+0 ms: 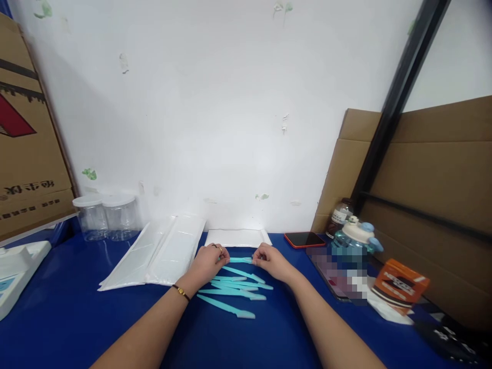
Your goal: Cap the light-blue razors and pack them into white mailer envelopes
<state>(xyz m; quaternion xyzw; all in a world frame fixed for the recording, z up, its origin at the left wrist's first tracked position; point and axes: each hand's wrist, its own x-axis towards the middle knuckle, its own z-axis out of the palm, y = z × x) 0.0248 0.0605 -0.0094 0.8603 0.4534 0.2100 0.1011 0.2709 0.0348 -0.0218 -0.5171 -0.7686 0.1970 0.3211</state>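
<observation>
My left hand (212,261) and my right hand (271,261) are both closed in a pinch. Between them, level above the blue table, they hold turquoise eyebrow razors (241,260) by opposite ends. My fingers cover those ends, and how many razors are in the grip I cannot tell. Just below my hands, several more turquoise eyebrow razors (234,293) lie loosely overlapping. One razor (226,306) rests apart, nearest to me. Behind my hands a white plastic packet (238,237) lies flat against the wall.
White plastic packets (161,253) lie left of my left hand. Farther left are two clear jars (122,218) and a white device (23,271). On the right are a phone (305,239), a water bottle (354,238), a brown bottle (340,218) and an orange box (400,286).
</observation>
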